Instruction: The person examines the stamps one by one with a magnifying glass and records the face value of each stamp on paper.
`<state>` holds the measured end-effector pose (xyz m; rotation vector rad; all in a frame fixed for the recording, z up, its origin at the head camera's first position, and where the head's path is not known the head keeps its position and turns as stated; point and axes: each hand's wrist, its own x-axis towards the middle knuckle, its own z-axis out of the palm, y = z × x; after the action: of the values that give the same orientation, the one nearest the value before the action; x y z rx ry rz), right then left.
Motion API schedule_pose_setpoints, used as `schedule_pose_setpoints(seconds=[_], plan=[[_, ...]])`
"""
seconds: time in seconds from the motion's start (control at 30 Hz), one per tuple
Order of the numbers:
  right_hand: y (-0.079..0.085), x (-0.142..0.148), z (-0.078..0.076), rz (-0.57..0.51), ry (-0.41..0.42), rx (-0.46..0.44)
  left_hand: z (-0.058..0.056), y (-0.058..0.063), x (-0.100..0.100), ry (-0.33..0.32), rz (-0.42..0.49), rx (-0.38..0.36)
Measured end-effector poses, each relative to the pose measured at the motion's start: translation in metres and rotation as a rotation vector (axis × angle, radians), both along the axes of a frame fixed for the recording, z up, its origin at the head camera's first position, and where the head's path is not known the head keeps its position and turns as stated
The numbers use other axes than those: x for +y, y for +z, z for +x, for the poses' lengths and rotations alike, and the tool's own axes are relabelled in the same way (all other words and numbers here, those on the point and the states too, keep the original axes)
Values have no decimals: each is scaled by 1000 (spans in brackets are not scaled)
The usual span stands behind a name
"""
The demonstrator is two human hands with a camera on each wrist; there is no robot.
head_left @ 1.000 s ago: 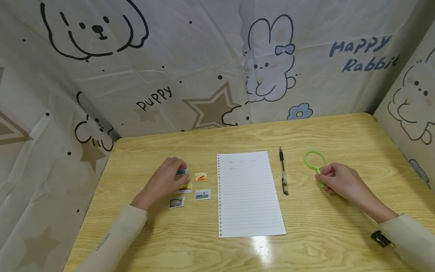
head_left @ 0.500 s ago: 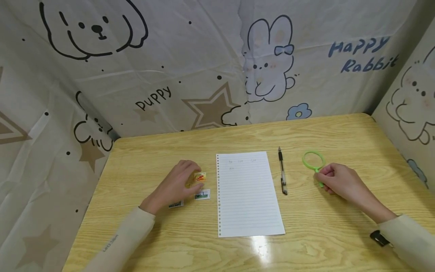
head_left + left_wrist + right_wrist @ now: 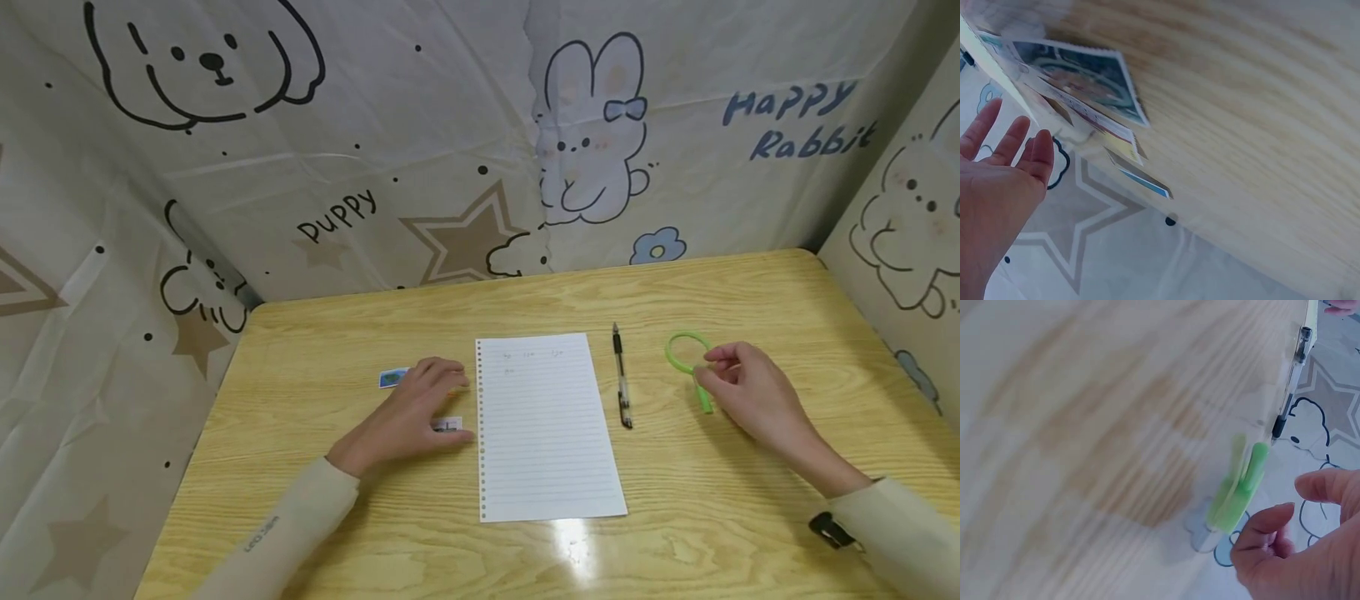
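My left hand point(image 3: 408, 417) hovers over the small stamps left of the paper, thumb and fingers spread, gripping nothing. A blue stamp point(image 3: 392, 378) peeks out behind its knuckles, and part of a pale stamp point(image 3: 448, 424) shows between thumb and fingers. The other stamps are hidden there in the head view. The left wrist view has a dark green stamp point(image 3: 1082, 78) and others lying flat beyond it. On the right, a green magnifying glass point(image 3: 703, 398) lies on the table. Close beside it is my right hand point(image 3: 761, 404), thumb and index finger parted in the right wrist view.
A lined, punched sheet of paper point(image 3: 551, 442) with faint writing at its top lies mid-table. Between it and the magnifying glass lies a black-gripped pen point(image 3: 622, 379). Cloth printed with cartoon animals point(image 3: 450, 108) hangs behind the wooden table point(image 3: 420, 542).
My left hand has moved right across the stamps, uncovering the blue one, and its fingers have spread. My right hand has let go of the magnifying glass's handle and shifted slightly upward.
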<state>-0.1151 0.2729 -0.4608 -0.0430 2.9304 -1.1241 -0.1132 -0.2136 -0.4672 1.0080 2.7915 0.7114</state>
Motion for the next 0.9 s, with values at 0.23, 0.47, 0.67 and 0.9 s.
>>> schedule_pose_setpoints(seconds=[0.23,0.47,0.67,0.9], plan=[[5,-16,0,-75,43,23,1,0,9,-45,-18,1],[7,-37,-7,-109,116,-71,2,-1,14,-63,-29,11],[5,-54,-15,-95,156,-138,1,-3,16,-62,-51,15],[2,-71,-22,-89,168,-166,1,-3,19,-55,-75,-5]])
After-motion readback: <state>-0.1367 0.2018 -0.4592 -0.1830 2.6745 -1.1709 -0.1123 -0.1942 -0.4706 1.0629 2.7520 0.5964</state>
